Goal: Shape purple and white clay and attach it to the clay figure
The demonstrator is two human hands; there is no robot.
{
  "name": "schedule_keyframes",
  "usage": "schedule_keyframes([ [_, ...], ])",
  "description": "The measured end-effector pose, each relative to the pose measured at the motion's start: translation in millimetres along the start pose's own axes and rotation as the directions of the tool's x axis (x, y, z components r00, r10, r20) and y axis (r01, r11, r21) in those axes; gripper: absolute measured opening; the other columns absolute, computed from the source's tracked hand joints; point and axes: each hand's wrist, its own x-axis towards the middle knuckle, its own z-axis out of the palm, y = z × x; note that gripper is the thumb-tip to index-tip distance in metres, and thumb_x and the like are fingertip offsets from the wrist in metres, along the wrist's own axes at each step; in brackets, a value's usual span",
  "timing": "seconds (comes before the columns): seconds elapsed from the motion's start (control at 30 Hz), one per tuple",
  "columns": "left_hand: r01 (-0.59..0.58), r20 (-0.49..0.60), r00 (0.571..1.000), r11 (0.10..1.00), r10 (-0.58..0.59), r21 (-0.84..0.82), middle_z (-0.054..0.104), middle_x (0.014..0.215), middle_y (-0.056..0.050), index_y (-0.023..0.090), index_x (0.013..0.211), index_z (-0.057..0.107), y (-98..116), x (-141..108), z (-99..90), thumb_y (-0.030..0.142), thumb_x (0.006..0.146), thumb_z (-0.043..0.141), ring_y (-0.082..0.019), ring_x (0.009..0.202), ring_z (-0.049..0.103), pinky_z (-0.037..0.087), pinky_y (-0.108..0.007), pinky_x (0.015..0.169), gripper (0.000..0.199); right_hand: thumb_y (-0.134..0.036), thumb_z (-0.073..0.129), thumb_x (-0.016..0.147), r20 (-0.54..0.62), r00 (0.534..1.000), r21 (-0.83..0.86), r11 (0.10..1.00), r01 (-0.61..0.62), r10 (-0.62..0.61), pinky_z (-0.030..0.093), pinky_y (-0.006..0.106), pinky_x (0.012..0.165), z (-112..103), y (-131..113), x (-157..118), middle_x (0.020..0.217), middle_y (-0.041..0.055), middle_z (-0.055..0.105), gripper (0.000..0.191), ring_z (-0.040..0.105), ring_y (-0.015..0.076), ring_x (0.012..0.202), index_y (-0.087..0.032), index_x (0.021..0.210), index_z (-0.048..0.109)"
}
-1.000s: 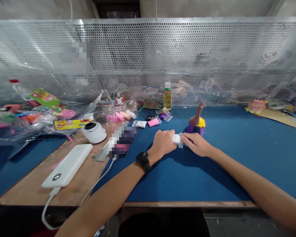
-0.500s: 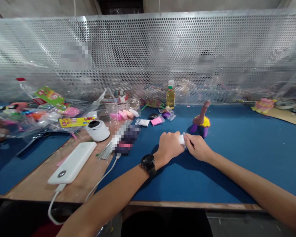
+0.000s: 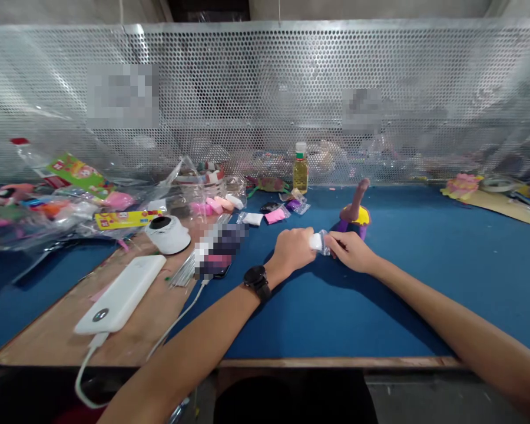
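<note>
Between my hands is a small clear plastic packet (image 3: 318,242) with soft white stuff in it, probably modelling clay. My left hand (image 3: 294,248) is closed round its left end, and a black watch sits on that wrist. The packet's clear right end is pinched in the fingers of my right hand (image 3: 354,251). Just behind the right hand stands a clay figure (image 3: 355,213) with a yellow body, purple legs and a tall brown neck; the hand partly covers it. Farther back lie a white packet (image 3: 253,219) and a pink packet (image 3: 275,215).
A bottle of yellow liquid (image 3: 300,171) stands before the perforated metal screen (image 3: 247,88). To the left are a white power bank (image 3: 121,294), a phone (image 3: 223,250), a white round device (image 3: 168,234) and plastic bags. A pink and yellow clay piece (image 3: 461,185) sits at the far right.
My hands have drawn slightly apart, and more of the packet shows between them. The whole scene has shifted a little to the left in view.
</note>
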Motion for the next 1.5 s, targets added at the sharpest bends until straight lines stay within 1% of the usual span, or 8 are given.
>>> schedule_keyframes([
  [0.2,0.001,0.007,1.0,1.0,-0.001,-0.01,0.077,0.099,-0.01,0.02,0.095,0.065,-2.2,-3.1,1.5,0.031,0.086,0.063,-0.028,0.093,0.073,0.046,-0.035,0.075,0.013,-0.054,0.042,0.106,0.116,0.99,0.2,0.974,-0.105,0.082,0.045,0.025,0.057,-5.6,-1.2,-4.1,0.072,0.0014,0.066,0.047,0.06,0.0116,0.055,-0.019,0.082,0.062],
  [0.4,-0.11,-0.019,0.994,0.994,0.11,-0.004,0.074,0.098,-0.01,0.019,0.09,0.061,-4.1,-1.7,9.5,0.032,0.09,0.062,-0.029,0.098,0.069,0.044,-0.037,0.076,0.013,-0.056,0.053,0.102,0.171,0.979,0.276,0.949,-0.152,0.107,0.043,0.024,0.054,-2.6,-4.5,-5.9,0.06,-0.0013,0.062,0.044,0.058,0.0115,0.052,-0.017,0.09,0.071],
  [0.57,-0.171,-0.084,0.983,0.98,0.164,-0.099,0.071,0.102,-0.008,0.021,0.099,0.056,-10.6,-2.5,18.6,0.031,0.089,0.065,-0.028,0.102,0.064,0.044,-0.038,0.08,0.017,-0.057,0.064,0.095,0.235,0.963,0.369,0.904,-0.214,0.132,0.048,0.024,0.057,-1.3,1.4,-5.2,0.081,0.0042,0.075,0.043,0.063,0.011,0.056,-0.016,0.089,0.075],
  [0.73,-0.257,-0.146,0.964,0.923,0.223,-0.286,0.063,0.108,-0.008,0.022,0.108,0.046,-10.4,-4.5,22.6,0.041,0.085,0.071,-0.026,0.097,0.06,0.045,-0.039,0.083,0.039,-0.058,0.07,0.09,0.233,0.954,0.401,0.874,-0.273,0.191,0.051,0.025,0.057,-4.5,7.3,-2.9,0.084,0.0063,0.079,0.041,0.064,0.0117,0.056,-0.017,0.085,0.072],
  [0.87,-0.319,-0.166,0.947,0.869,0.276,-0.377,0.058,0.099,-0.004,0.023,0.097,0.043,-9.7,-6.0,19.0,0.034,0.083,0.07,-0.022,0.089,0.055,0.045,-0.036,0.079,0.032,-0.06,0.071,0.088,0.21,0.95,0.419,0.857,-0.299,0.229,0.05,0.025,0.055,-6.1,11.8,-1.4,0.079,0.0058,0.078,0.043,0.063,0.0117,0.054,-0.017,0.082,0.069],
  [1.0,-0.39,-0.195,0.921,0.78,0.337,-0.489,0.056,0.099,-0.004,0.023,0.085,0.041,-11.9,-4.6,16.3,0.022,0.089,0.062,-0.02,0.094,0.054,0.047,-0.033,0.086,0.021,-0.063,0.073,0.085,0.186,0.953,0.444,0.845,-0.3,0.241,0.048,0.025,0.054,-7.1,14.6,-0.8,0.079,0.0052,0.077,0.046,0.062,0.0105,0.052,-0.017,0.083,0.068],
  [1.17,-0.407,-0.238,0.912,0.68,0.333,-0.61,0.056,0.099,-0.003,0.021,0.076,0.04,-14.7,-1.5,19.5,0.024,0.091,0.066,-0.016,0.089,0.056,0.047,-0.03,0.084,0.03,-0.067,0.063,0.092,0.186,0.958,0.46,0.841,-0.283,0.22,0.038,0.023,0.045,-8.8,11.9,-2.1,0.086,0.0065,0.076,0.05,0.062,0.0093,0.052,-0.017,0.089,0.068],
  [1.5,-0.388,-0.26,0.921,0.665,0.289,-0.638,0.059,0.097,-0.002,0.02,0.073,0.043,-12.5,-3.0,17.7,0.019,0.087,0.068,-0.015,0.086,0.057,0.047,-0.028,0.081,0.028,-0.067,0.064,0.092,0.188,0.96,0.499,0.822,-0.275,0.207,0.033,0.021,0.042,-5.4,3.9,-2.8,0.078,0.0002,0.065,0.05,0.06,0.008,0.051,-0.017,0.092,0.064],
])
